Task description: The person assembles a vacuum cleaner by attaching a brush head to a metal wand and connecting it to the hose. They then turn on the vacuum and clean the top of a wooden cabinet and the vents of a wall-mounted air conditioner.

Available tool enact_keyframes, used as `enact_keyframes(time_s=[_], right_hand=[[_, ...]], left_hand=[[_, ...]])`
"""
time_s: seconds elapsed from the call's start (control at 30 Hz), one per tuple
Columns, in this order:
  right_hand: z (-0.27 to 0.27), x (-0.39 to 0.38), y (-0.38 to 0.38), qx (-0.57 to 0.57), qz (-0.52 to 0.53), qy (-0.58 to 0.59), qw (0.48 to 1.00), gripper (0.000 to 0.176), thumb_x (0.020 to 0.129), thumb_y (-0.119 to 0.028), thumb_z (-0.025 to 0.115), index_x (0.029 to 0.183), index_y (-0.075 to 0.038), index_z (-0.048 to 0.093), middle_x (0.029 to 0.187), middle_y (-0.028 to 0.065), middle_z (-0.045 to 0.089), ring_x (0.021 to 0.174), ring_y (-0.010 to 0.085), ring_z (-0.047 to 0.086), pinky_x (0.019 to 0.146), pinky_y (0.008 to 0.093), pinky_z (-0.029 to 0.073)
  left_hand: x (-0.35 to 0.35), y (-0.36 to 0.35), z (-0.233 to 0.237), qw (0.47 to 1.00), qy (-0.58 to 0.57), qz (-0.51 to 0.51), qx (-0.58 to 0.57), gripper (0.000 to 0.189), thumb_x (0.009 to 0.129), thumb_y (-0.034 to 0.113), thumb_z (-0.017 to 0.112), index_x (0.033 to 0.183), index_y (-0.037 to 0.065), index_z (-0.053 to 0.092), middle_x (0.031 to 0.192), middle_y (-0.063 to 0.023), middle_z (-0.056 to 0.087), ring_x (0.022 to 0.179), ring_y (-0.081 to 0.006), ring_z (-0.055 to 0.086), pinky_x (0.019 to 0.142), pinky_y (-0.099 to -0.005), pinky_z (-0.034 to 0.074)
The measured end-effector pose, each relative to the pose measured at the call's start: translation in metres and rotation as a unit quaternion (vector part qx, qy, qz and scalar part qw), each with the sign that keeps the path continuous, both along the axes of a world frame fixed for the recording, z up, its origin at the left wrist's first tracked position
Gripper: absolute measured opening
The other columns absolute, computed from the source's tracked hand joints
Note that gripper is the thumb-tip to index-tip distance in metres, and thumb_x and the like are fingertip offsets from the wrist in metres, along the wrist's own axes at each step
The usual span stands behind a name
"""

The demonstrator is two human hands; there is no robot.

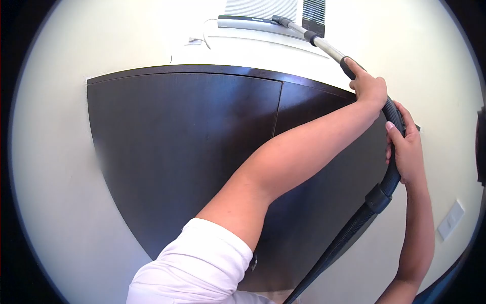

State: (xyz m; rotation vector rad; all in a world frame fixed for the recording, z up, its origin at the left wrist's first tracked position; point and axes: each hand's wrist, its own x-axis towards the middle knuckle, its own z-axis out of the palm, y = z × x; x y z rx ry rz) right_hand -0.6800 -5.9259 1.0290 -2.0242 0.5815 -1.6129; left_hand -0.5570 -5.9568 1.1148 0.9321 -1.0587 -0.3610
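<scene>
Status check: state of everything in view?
Left hand: closed around vacuum wand
Right hand: closed around curved vacuum handle
Vacuum nozzle: at air conditioner, contact unclear
Air conditioner: running or not unclear
Vacuum hose: attached, running downward
Cabinet doors: shut
Wall switch: on or off unclear

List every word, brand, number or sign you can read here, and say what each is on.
"Panasonic": small pale lettering on the dark strip of the wall-mounted air conditioner; it is tiny and soft, so the reading is likely rather than certain.
No other text is readable: none can be made out on the vacuum wand, the vacuum hose or the wall switch plate.
</scene>
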Motion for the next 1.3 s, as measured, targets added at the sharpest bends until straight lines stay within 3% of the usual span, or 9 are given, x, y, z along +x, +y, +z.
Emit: enact_keyframes(time_s=[0.13,0.3,0.37,0.47,0.57,0.7,0.73,0.97,1.3], right_hand=[[-0.006,0.003,0.005,-0.041,0.016,0.020,0.999,0.054,0.099,-0.017,0.059,0.151,-0.008,0.045,0.070,-0.0014,0.051,0.050,0.0078,0.050,0.048,0.0250,0.043],[0.014,0.026,-0.002,-0.102,0.011,0.073,0.992,0.053,0.098,-0.017,0.060,0.149,-0.007,0.047,0.073,0.0028,0.057,0.052,0.0091,0.054,0.051,0.0274,0.045],[0.030,0.031,0.003,-0.158,-0.025,0.097,0.982,0.051,0.097,-0.015,0.060,0.146,-0.005,0.050,0.077,0.0087,0.062,0.060,0.0154,0.059,0.060,0.0327,0.049],[0.041,0.027,0.010,-0.237,-0.064,0.118,0.962,0.049,0.095,-0.012,0.062,0.142,-0.003,0.053,0.087,0.0172,0.068,0.075,0.0258,0.066,0.074,0.0379,0.050],[0.046,0.036,0.022,-0.315,-0.080,0.148,0.934,0.051,0.093,-0.009,0.064,0.143,-0.007,0.054,0.090,0.0194,0.070,0.079,0.0321,0.068,0.077,0.0400,0.052],[0.053,0.060,0.025,-0.464,-0.149,0.144,0.861,0.052,0.091,-0.006,0.064,0.142,-0.013,0.056,0.094,0.0204,0.071,0.086,0.0362,0.069,0.079,0.0452,0.054],[0.057,0.064,0.025,-0.485,-0.170,0.150,0.845,0.052,0.092,-0.005,0.064,0.142,-0.014,0.056,0.093,0.0201,0.070,0.087,0.0358,0.069,0.079,0.0459,0.054],[0.081,0.085,0.043,-0.541,-0.277,0.230,0.760,0.054,0.090,-0.001,0.063,0.141,-0.017,0.058,0.091,0.0165,0.070,0.084,0.0350,0.070,0.074,0.0449,0.056],[0.087,0.091,0.031,-0.533,-0.272,0.238,0.765,0.056,0.090,-0.001,0.061,0.143,-0.018,0.056,0.090,0.0165,0.069,0.084,0.0334,0.071,0.071,0.0455,0.056]], left_hand=[[0.009,0.000,-0.009,0.996,0.039,0.002,-0.085,0.099,0.092,0.003,0.054,0.162,0.016,-0.015,0.136,-0.0409,0.037,0.110,-0.0452,0.062,0.095,-0.0470,0.054],[0.044,-0.007,-0.001,0.975,0.091,-0.023,-0.201,0.100,0.089,0.003,0.055,0.161,0.008,-0.013,0.148,-0.0382,0.040,0.131,-0.0432,0.053,0.108,-0.0428,0.046],[0.056,-0.009,0.016,0.961,0.129,-0.043,-0.241,0.109,0.084,0.000,0.058,0.160,0.010,-0.020,0.127,-0.0227,0.049,0.101,-0.0246,0.056,0.087,-0.0411,0.051],[0.053,0.016,0.018,0.928,0.193,-0.135,-0.289,0.104,0.081,0.000,0.059,0.160,0.009,-0.009,0.114,-0.0183,0.049,0.092,-0.0214,0.054,0.077,-0.0409,0.053],[0.068,0.036,0.018,0.914,0.217,-0.160,-0.305,0.110,0.084,0.001,0.054,0.158,0.010,-0.026,0.115,-0.0187,0.050,0.083,-0.0195,0.054,0.077,-0.0373,0.051],[0.096,0.050,0.025,0.870,0.267,-0.243,-0.335,0.074,0.083,0.001,0.055,0.145,0.002,0.013,0.107,-0.0184,0.048,0.071,-0.0209,0.054,0.063,-0.0361,0.052],[0.100,0.050,0.025,0.860,0.273,-0.237,-0.360,0.053,0.085,0.002,0.056,0.127,0.003,0.023,0.105,-0.0184,0.047,0.075,-0.0222,0.057,0.065,-0.0364,0.055],[0.157,0.037,0.036,0.833,0.283,-0.337,-0.336,0.051,0.087,0.005,0.055,0.128,0.002,0.024,0.107,-0.0180,0.048,0.074,-0.0235,0.060,0.067,-0.0352,0.059],[0.148,0.030,0.047,0.821,0.339,-0.271,-0.371,0.049,0.086,0.005,0.054,0.124,0.005,0.023,0.100,-0.0170,0.048,0.071,-0.0235,0.057,0.062,-0.0366,0.057]])
